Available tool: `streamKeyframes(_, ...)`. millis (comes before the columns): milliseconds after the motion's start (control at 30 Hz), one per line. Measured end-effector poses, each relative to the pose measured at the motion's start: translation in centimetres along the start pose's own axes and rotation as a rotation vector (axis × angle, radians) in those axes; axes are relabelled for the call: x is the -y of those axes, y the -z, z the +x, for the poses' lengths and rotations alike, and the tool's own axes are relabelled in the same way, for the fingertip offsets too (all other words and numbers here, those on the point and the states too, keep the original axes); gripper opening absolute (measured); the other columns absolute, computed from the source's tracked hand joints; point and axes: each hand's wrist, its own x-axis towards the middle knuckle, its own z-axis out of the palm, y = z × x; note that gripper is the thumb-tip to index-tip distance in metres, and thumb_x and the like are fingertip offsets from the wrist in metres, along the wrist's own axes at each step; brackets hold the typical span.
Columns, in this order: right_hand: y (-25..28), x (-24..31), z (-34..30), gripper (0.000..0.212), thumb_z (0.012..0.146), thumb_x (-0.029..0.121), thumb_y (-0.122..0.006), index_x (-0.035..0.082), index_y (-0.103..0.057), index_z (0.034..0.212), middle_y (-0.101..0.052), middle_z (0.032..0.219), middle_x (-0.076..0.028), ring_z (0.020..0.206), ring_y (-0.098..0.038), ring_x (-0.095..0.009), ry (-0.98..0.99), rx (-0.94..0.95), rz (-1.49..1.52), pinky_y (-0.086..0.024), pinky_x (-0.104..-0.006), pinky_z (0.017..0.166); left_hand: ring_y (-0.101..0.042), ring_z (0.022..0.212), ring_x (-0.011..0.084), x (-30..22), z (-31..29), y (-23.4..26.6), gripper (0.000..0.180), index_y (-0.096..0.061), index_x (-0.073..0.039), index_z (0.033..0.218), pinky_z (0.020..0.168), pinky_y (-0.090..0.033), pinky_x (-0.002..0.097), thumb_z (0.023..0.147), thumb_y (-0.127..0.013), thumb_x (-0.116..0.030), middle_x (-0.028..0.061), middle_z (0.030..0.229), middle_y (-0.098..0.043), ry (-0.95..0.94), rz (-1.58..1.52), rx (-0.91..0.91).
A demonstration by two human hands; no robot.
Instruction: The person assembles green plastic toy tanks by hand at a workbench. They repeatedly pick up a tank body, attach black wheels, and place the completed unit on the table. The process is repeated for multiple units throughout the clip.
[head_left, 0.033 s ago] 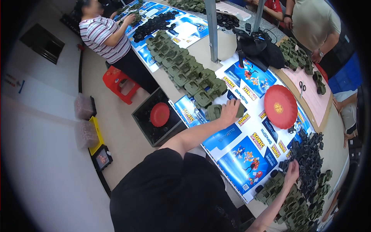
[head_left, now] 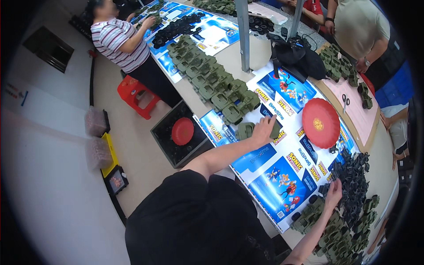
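Note:
My left hand (head_left: 264, 128) reaches forward and lies over an olive-green plastic part (head_left: 244, 131), at the near end of a long row of the same green parts (head_left: 212, 79). My right hand (head_left: 333, 191) is at the table's right end, fingers touching a heap of small black parts (head_left: 355, 174); what it grips is hidden. A pile of green parts (head_left: 327, 229) lies just below that hand. A round red tray (head_left: 321, 123) sits between my hands on the blue printed sheets (head_left: 274, 176) covering the table.
A person in a striped shirt (head_left: 119, 39) works at the table's far left, beside a red stool (head_left: 134, 95). On the floor stands a black crate (head_left: 165, 148) with a red lid. Metal posts (head_left: 243, 31), a black bag (head_left: 302, 57), scissors (head_left: 346, 102) and other people (head_left: 357, 26) are farther along.

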Motion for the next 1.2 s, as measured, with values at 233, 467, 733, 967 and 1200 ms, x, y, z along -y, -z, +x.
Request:
streamKeyframes(233, -7.4, -4.5, 9.1, 0.05, 0.087, 0.031, -0.054, 0.005, -0.044, 0.129, -0.047, 0.126, -0.018, 0.117, -0.044, -0.035, -0.088, 0.047, -0.882, -0.039, -0.044, 0.095, -0.045, 0.11, 0.0373, 0.0, 0.1, 1.2, 0.098, -0.034, -0.01, 0.132, 0.088, -0.044, 0.0465, 0.049, -0.083, -0.028, 0.019, 0.121, -0.038, -0.049, -0.046, 0.294)
streamKeyframes(467, -11.1, -0.3, 6.1, 0.031, 0.085, 0.031, -0.054, 0.009, -0.061, 0.105, -0.053, 0.116, -0.01, 0.112, -0.048, -0.03, -0.322, 0.152, -0.886, -0.045, -0.0451, 0.085, -0.05, 0.107, 0.0347, 0.6, -0.5, 1.8, 0.11, -0.023, -0.009, 0.14, 0.092, -0.04, 0.0455, 0.052, -0.082, -0.037, 0.016, 0.118, -0.043, 0.068, -0.058, 0.386)
streamKeyframes(733, -10.9, -1.1, 6.6, 0.047, 0.083, 0.031, -0.059, 0.015, -0.048, 0.126, -0.051, 0.119, -0.013, 0.106, -0.05, -0.032, -0.198, -0.13, -1.036, -0.044, -0.0462, 0.082, -0.059, 0.092, 0.0349, 0.9, -0.6, 1.2, 0.105, -0.024, -0.01, 0.139, 0.086, -0.038, 0.0503, 0.056, -0.078, -0.043, 0.0173, 0.11, -0.051, 0.06, 0.04, 0.395)
streamKeyframes(967, -12.7, -0.2, 4.0, 0.037, 0.08, 0.027, -0.061, 0.014, -0.054, 0.114, -0.057, 0.105, -0.006, 0.098, -0.052, -0.027, -0.09, 0.001, -1.025, -0.042, -0.0434, 0.077, -0.055, 0.1, 0.0349, 0.0, -2.4, 4.5, 0.111, -0.017, -0.004, 0.14, 0.087, -0.041, 0.0444, 0.058, -0.076, -0.048, 0.0196, 0.115, -0.049, 0.103, -0.175, 0.421)
streamKeyframes(1200, -13.7, 3.2, 3.1, 0.051, 0.081, 0.033, -0.062, 0.018, -0.045, 0.127, -0.049, 0.12, -0.01, 0.106, -0.049, -0.027, -0.162, -0.155, -1.042, -0.041, -0.0464, 0.08, -0.05, 0.11, 0.0253, 0.1, -4.3, 6.7, 0.094, -0.024, -0.004, 0.138, 0.095, -0.039, 0.0327, 0.069, -0.075, -0.043, 0.0145, 0.122, -0.049, 0.055, -0.707, 0.406)
